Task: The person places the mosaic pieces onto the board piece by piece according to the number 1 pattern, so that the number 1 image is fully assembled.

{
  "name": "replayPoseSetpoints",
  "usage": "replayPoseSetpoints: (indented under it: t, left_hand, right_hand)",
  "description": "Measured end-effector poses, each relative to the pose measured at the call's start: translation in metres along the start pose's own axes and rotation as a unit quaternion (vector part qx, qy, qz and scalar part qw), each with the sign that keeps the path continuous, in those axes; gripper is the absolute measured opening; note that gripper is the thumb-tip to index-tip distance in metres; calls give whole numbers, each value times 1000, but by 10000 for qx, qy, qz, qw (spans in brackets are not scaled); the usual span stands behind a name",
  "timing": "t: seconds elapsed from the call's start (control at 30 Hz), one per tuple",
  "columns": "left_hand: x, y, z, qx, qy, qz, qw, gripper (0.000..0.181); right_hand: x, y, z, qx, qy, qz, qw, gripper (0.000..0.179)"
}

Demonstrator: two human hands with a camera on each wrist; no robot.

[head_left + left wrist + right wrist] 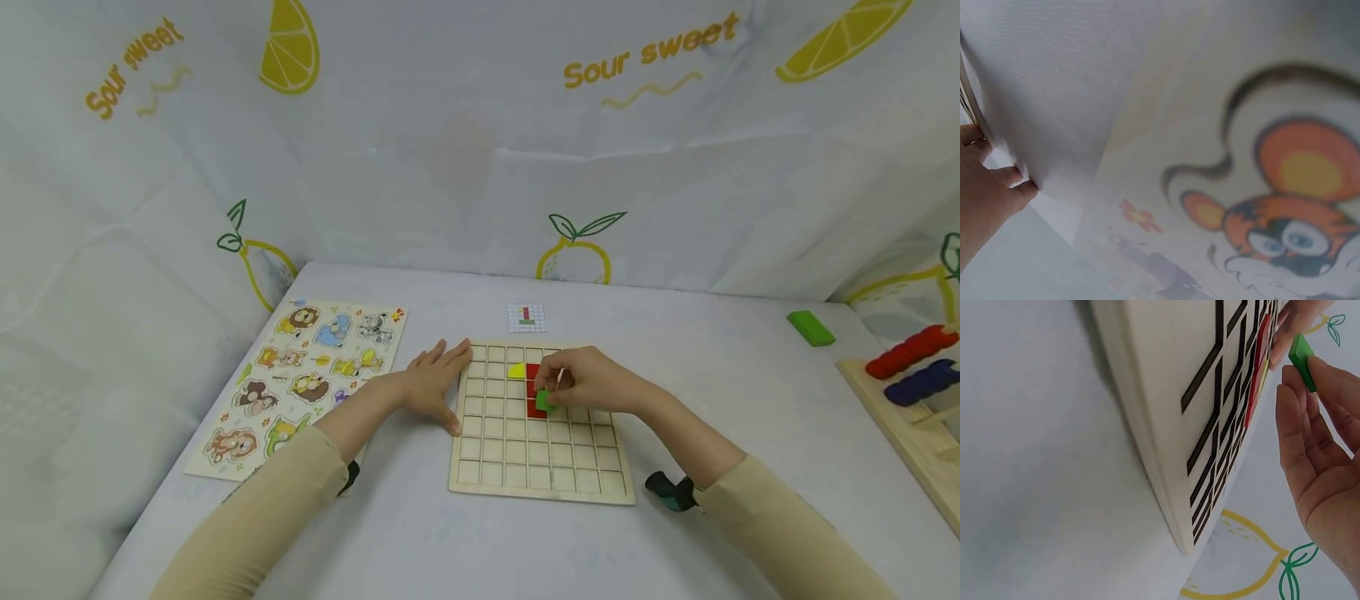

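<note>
A square wooden grid board lies on the table in the head view. On its upper part are red tiles in a column and a yellow tile with a slanted edge to their left. My right hand pinches a small green tile between thumb and fingers, over the red column. In the right wrist view the green tile stands tilted at the fingertips, raised off the grid. My left hand rests at the board's left edge, fingers spread, thumb touching the side.
Behind the board lies a small card with a printed coloured grid pattern. An animal puzzle board lies at left. To the right are a green block and a wooden bead frame. White printed cloth hangs behind the table.
</note>
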State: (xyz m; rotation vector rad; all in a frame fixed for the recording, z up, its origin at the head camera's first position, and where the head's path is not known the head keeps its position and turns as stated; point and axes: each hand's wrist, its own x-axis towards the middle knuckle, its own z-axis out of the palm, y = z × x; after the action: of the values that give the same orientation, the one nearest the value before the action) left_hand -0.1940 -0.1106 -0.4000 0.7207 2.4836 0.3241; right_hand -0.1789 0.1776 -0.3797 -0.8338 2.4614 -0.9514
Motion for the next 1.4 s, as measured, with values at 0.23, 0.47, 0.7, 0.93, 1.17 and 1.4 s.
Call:
replayPoseSetpoints:
  t: [0.23,0.47,0.7,0.93,1.17,1.4]
  left_hand:
    - [1,0,-2,-11,-5,-12,10000,125]
    - [1,1,-2,-57,-35,-69,10000,125]
    - [0,2,-2,-79,-2,-46,10000,125]
    - [-1,2,-2,-116,-33,-60,9999,125]
    - [-1,2,-2,-126,-39,-26,9999,125]
    - [-2,2,-2,-131,-28,-46,9999,125]
  right_hand:
    - [11,-11,8,99,-217,-87,9997,10]
    - [19,-20,17,173,-429,-168,9988,10]
    - [21,-23,21,-97,-539,-245,9982,9]
    - [23,-24,25,-196,-591,-310,9976,7]
    - [24,-26,28,-264,-548,-206,9979,8]
    - [25,-28,30,-337,-553,-184,9977,7]
